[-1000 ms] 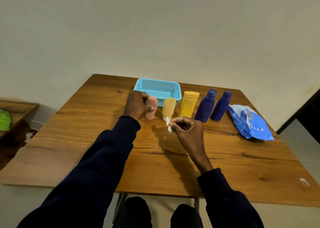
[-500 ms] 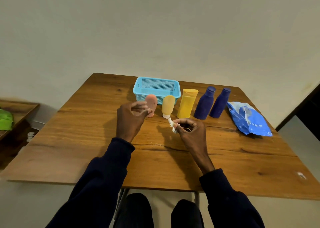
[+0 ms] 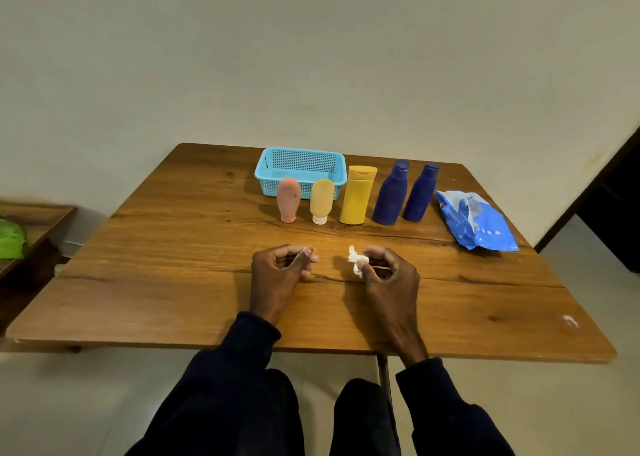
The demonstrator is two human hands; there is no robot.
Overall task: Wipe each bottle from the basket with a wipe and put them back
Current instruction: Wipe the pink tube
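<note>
Head view: since the earlier frame the left hand has let go of the pink bottle and drawn back toward the person. It now sits low over the tabletop, its grip loosely curled on nothing. The right hand has drawn back too, its grip pinching a crumpled white wipe at the fingertips.

All five bottles stand in a row outside the blue basket: the pink one, a small yellow bottle, a tall yellow bottle and two dark blue bottles. The wipes pack lies at the right end.

The pink and small yellow bottles balance on narrow caps just in front of the basket wall, so a careless reach would likely tip one into its neighbour. The wipe is a small wad held lightly and may slip mid-stroke. Wiped and unwiped bottles share one row, so one could be skipped.
</note>
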